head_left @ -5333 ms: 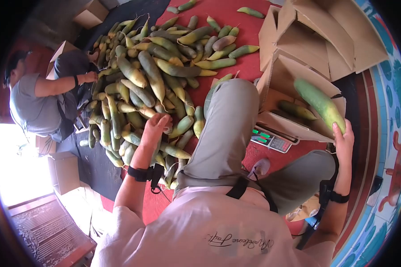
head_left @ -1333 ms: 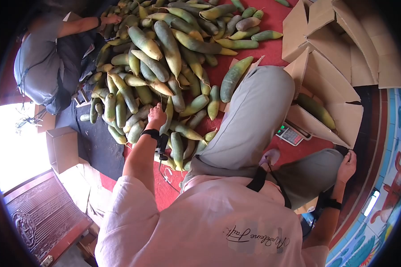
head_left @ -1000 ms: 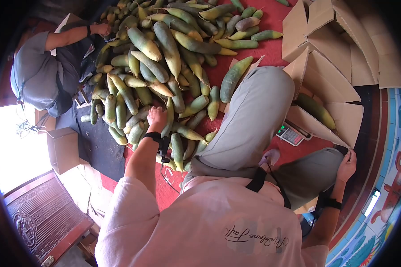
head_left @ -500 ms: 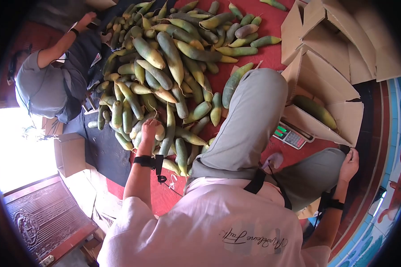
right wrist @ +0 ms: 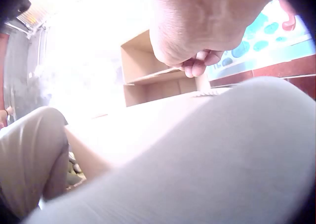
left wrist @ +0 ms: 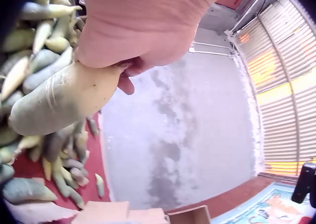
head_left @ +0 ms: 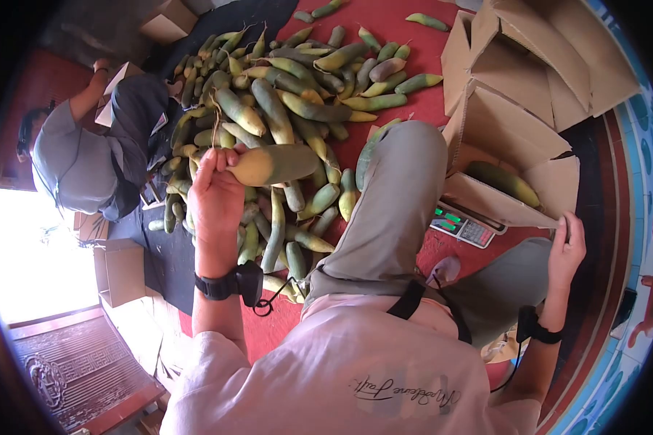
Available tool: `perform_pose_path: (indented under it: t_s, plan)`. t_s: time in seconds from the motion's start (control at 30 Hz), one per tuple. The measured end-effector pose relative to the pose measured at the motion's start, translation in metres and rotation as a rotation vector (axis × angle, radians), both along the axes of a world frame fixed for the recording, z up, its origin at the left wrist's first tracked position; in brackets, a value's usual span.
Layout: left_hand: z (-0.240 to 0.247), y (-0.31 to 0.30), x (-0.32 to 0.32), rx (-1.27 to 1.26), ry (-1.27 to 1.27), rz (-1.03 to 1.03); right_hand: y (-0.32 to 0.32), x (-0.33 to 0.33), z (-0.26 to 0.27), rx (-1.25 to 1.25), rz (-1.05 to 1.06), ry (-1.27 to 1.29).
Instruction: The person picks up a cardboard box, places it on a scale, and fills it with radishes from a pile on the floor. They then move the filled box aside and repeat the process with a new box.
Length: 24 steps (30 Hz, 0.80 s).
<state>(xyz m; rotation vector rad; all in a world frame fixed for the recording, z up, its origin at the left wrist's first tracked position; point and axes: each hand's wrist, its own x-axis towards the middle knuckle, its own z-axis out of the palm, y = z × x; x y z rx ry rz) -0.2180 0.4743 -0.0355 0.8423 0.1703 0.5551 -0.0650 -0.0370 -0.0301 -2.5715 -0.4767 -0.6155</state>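
Observation:
My left hand [head_left: 221, 192] grips a green radish [head_left: 279, 165] by its pale, tapered end. Its thick green end points right, raised over the pile of radishes [head_left: 268, 112]. In the left wrist view the held radish [left wrist: 64, 98] slants out below the curled hand [left wrist: 143, 26]. My right hand [head_left: 567, 250] pinches the near right corner of an upright cardboard box [head_left: 511, 119]; in the right wrist view, curled fingers [right wrist: 197, 66] reach its edge. Inside that box lies another green radish [head_left: 502, 181].
A digital scale [head_left: 463, 226] with a lit green display shows at the box's near side. Larger cartons [head_left: 551, 58] stand behind. My bent knee [head_left: 413, 148] rises between pile and box. Another person [head_left: 87, 152] sits at the far left.
My left hand has lifted a radish from the pile. The right hand, which held a radish over the box earlier, is now at the box corner. The other person's arm has moved.

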Motion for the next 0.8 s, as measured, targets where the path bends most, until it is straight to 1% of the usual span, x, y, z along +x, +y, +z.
perform_pose_path:
  t_s: [0.03, 0.1, 0.13, 0.17, 0.2, 0.23, 0.27, 0.3, 0.33, 0.37, 0.43, 0.5, 0.53, 0.57, 0.63, 0.67, 0.7, 0.73, 0.77, 0.8]
  plan:
    - [0.015, -0.010, 0.005, 0.002, -0.006, -0.010, 0.019, -0.005, 0.013, 0.010, 0.044, 0.017]
    - [0.043, -0.039, 0.014, 0.010, -0.091, -0.141, 0.053, -0.015, 0.033, 0.068, 0.149, 0.054]
    - [0.054, -0.052, 0.019, 0.012, -0.112, -0.188, 0.065, -0.019, 0.040, 0.140, 0.189, 0.185]
    - [0.060, -0.064, 0.024, 0.010, -0.118, -0.205, 0.079, -0.024, 0.048, 0.150, 0.278, 0.215]
    - [0.064, -0.078, 0.029, -0.044, -0.153, -0.269, 0.095, -0.028, 0.054, 0.141, 0.354, 0.192]
    - [0.066, -0.092, 0.035, -0.103, -0.189, -0.336, 0.107, -0.034, 0.059, 0.159, 0.424, 0.255]
    - [0.067, -0.105, 0.039, -0.145, -0.171, -0.362, 0.117, -0.038, 0.062, 0.127, 0.531, 0.220]
    - [0.066, -0.116, 0.044, -0.126, -0.153, -0.413, 0.126, -0.040, 0.061, 0.127, 0.632, 0.241]
    - [0.064, -0.128, 0.046, -0.162, -0.145, -0.463, 0.119, -0.039, 0.061, 0.103, 0.630, 0.257]
    - [0.061, -0.138, 0.050, -0.197, -0.137, -0.514, 0.137, -0.048, 0.055, 0.152, 0.761, 0.303]
    - [0.053, -0.152, 0.057, -0.151, -0.154, -0.596, 0.138, -0.055, 0.047, 0.198, 0.752, 0.555]
    - [0.049, -0.159, 0.063, -0.106, -0.097, -0.627, 0.132, -0.056, 0.034, 0.228, 0.736, 0.576]
    - [0.037, -0.153, 0.067, -0.180, -0.132, -0.716, 0.129, -0.054, 0.031, 0.262, 0.730, 0.599]
    - [0.038, -0.154, 0.068, -0.183, -0.134, -0.718, 0.125, -0.052, 0.031, 0.259, 0.727, 0.599]
    - [0.042, -0.156, 0.070, -0.003, 0.039, -0.565, 0.111, -0.047, 0.031, 0.291, 0.682, 0.501]
    - [0.034, -0.149, 0.074, 0.078, 0.006, -0.573, 0.103, -0.042, 0.034, 0.265, 0.610, 0.426]
    - [0.029, -0.144, 0.073, 0.074, 0.008, -0.571, 0.096, -0.036, 0.034, 0.339, 0.526, 0.469]
    - [0.025, -0.139, 0.073, 0.123, 0.070, -0.501, 0.088, -0.027, 0.040, 0.329, 0.476, 0.445]
    - [0.021, -0.133, 0.074, 0.173, 0.131, -0.432, 0.078, -0.017, 0.036, 0.386, 0.418, 0.460]
    - [0.011, -0.123, 0.072, 0.195, 0.173, -0.422, 0.070, -0.007, 0.037, 0.380, 0.350, 0.465]
